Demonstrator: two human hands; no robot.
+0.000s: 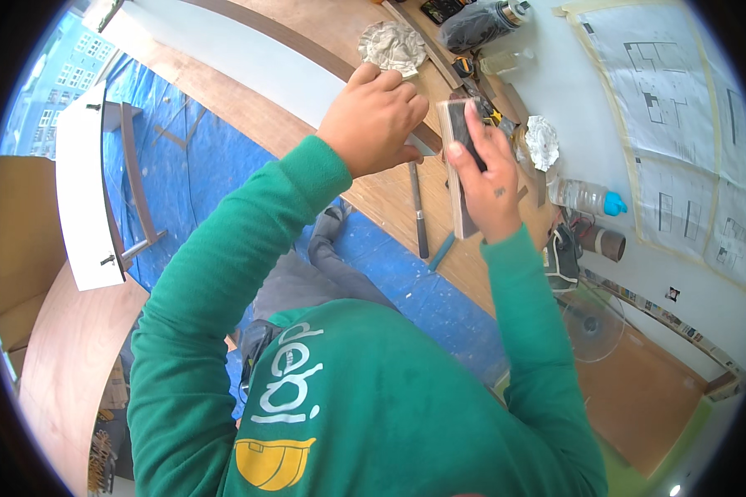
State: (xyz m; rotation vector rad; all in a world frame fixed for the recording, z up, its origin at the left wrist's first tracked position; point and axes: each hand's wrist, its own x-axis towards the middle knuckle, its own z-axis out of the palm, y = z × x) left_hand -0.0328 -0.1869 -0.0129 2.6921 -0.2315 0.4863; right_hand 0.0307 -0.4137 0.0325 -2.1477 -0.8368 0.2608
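Note:
My right hand (491, 178) is closed round a sanding block (458, 199), a slim rectangular piece with pale layered wood edges and a dark face. Thumb and fingers lie along its dark side. To its left, my left hand (373, 120) is curled over the near end of a long white panel (261, 58) with brown wooden edging. Whatever its fingers hold, if anything, is hidden beneath them. Below the hands a hammer-like tool with a dark handle (420, 224) lies on the wooden worktop (464, 269), beside a teal stick (442, 251).
Along the wall side are a crumpled cloth (392, 47), a dark bottle (481, 26), crumpled white paper (542, 142) and a clear bottle with blue cap (587, 197). Drawings (667, 108) hang on the wall. Blue sheeting (170, 137) covers the floor; a white-topped piece (83, 190) stands left.

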